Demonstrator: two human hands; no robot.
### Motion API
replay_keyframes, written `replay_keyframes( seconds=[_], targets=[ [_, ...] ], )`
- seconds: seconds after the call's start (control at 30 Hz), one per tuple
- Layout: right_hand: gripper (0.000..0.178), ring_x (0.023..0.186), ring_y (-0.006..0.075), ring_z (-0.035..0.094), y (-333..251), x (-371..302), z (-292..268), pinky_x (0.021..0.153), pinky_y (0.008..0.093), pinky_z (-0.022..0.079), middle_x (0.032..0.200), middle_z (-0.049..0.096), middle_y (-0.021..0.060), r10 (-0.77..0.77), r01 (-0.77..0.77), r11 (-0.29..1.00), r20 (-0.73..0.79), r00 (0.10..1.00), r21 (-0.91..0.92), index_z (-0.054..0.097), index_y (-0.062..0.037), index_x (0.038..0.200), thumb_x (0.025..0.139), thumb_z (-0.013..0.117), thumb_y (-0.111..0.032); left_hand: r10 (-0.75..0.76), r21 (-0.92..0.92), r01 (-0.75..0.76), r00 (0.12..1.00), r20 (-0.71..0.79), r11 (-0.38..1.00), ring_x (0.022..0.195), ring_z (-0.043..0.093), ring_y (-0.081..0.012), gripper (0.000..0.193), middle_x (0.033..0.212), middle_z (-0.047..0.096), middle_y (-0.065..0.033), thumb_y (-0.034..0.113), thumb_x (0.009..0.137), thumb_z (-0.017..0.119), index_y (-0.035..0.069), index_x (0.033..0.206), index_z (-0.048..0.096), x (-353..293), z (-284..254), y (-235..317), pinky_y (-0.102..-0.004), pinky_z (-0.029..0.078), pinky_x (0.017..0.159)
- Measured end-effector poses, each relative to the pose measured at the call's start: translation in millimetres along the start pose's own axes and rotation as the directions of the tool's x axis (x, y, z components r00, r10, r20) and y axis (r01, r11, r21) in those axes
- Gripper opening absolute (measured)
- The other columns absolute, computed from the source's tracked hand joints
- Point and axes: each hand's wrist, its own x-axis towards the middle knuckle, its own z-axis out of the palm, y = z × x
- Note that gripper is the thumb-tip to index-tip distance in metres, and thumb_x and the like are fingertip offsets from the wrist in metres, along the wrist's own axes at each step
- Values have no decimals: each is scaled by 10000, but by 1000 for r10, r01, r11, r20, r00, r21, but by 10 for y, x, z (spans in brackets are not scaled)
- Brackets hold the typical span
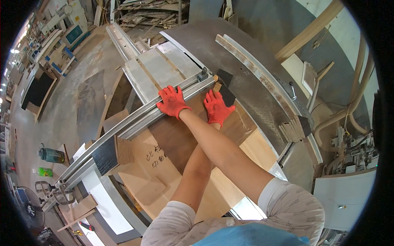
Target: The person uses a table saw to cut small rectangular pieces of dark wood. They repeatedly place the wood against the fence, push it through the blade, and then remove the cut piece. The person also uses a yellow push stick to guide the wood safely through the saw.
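My bare forearms cross, the right over the left, and both hands wear red gloves. My right hand (173,101) has its fingers curled over the long aluminium fence (144,107) lying across a sliding saw table (160,67). To its right, my left hand (218,107) lies with fingers stretched and thumb out on a brown board (174,137), close to the fence's end. Just beyond its fingertips are a small wooden block (217,87) and dark flat pieces (227,95). The saw blade cannot be made out.
A stack of dark-faced strips (113,153) stands by the fence at left. Another strip stack (294,129) sits by the long rail (262,71) at right. A bottle (51,154), a green container (43,171) and a fan (28,205) stand at left. Scrap wood (152,14) is piled behind.
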Motion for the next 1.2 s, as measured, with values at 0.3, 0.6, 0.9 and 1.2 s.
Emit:
replay_keyframes(
  seconds=[0.3, 0.6, 0.9, 1.2],
  targets=[
    [624, 1558, 321, 312, -97, 57, -96, 1280, 626, 135, 1591, 491, 89, 26, -26, 1000, 73, 997, 6, 555, -124, 1479, 975, 595, -490, 2, -19, -3, 999, -42, 1000, 1451, 392, -428, 1038, 1564, 451, -276, 598, 689, 878, -27, 1415, 478, 41, -72, -17, -562, 309, 1181],
    [507, 1531, 359, 374, 19, -335, -608, 1244, 567, 263, 1535, 539, 125, -103, 53, 939, 132, 986, 339, 607, -114, 1367, 960, 685, -406, -8, -55, 3, 996, -88, 998, 1458, 386, -439, 973, 1540, 467, -276, 633, 667, 876, 43, 1350, 511, -66, -37, 82, -600, 277, 1191],
    [426, 1271, 407, 563, 389, -4002, -1365, 1123, 515, 412, 1311, 650, 189, 378, -335, 923, -278, 883, 188, 636, -37, 1301, 930, 742, -218, 2, -46, -9, 990, -141, 999, 1279, 497, -355, 841, 1268, 559, -149, 598, 633, 885, 111, 1226, 542, -243, -314, 204, -583, 282, 1159],
    [481, 1424, 422, 470, -186, -5765, -1198, 1248, 601, 268, 1497, 564, 213, 465, -493, 869, -372, 803, 22, 631, -31, 1372, 947, 675, -251, 256, -347, -268, 963, -82, 899, 1192, 514, -358, 693, 1177, 577, -130, 455, 646, 882, 116, 1158, 560, -1840, -1120, 1010, -520, 359, 1046]
  ],
)
